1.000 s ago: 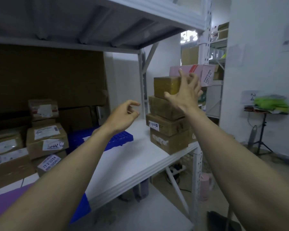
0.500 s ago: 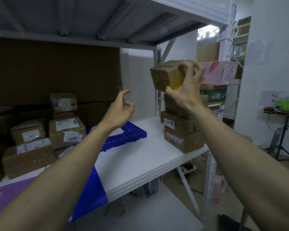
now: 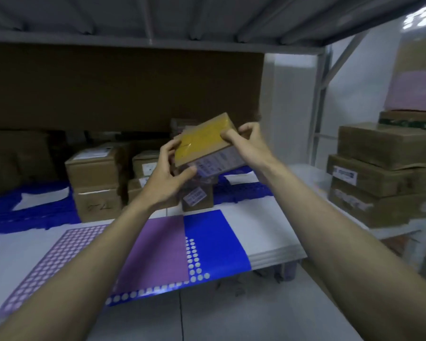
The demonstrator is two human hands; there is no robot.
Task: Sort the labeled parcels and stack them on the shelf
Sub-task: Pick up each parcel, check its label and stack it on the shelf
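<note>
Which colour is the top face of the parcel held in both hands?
Yellow, over brown cardboard edges, on the parcel; the head view shows it best.

- We have a single view, worn on the head, so no second camera shares any of the scene.
- We look forward and slightly down into a shelf bay, its white shelf board [image 3: 268, 232] crossing the middle of the frame and the underside of the upper shelf [image 3: 207, 18] filling 12 o'clock.
- Both forearms enter from 7 and 5 o'clock and meet near the centre, where the left hand [image 3: 166, 179] and right hand [image 3: 250, 143] sit close to the lens.
- The wide angle bends the edges: the stacked boxes [image 3: 379, 175] at 3 o'clock lean and blur.
- The floor [image 3: 231, 316] shows at 6 o'clock.
</note>
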